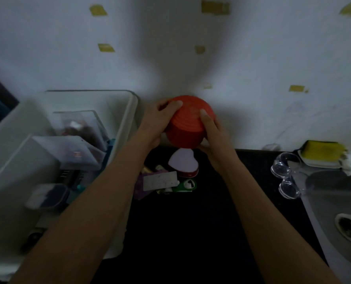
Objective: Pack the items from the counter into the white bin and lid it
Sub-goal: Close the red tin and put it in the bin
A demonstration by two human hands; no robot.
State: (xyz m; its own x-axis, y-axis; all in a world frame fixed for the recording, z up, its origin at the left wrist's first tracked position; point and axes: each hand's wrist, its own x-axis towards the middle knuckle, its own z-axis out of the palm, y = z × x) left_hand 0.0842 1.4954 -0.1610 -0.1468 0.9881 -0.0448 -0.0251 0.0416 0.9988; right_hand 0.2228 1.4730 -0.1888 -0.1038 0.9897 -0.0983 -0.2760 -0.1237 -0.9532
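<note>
Your left hand point(157, 121) and right hand point(213, 136) clasp the red bowl point(188, 124) above the black counter point(191, 232); bin point(127, 128) at nine o'clock, contents blurred.

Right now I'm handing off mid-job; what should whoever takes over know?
Left hand and right hand: both in a grip on the upside-down red ribbed plastic bowl, above the black counter.
White plastic bin, at left: already holds clear containers; no lid in view.
Left: bowl, heart-shaped white-topped tin and the small packets pile, then the lid.
</note>
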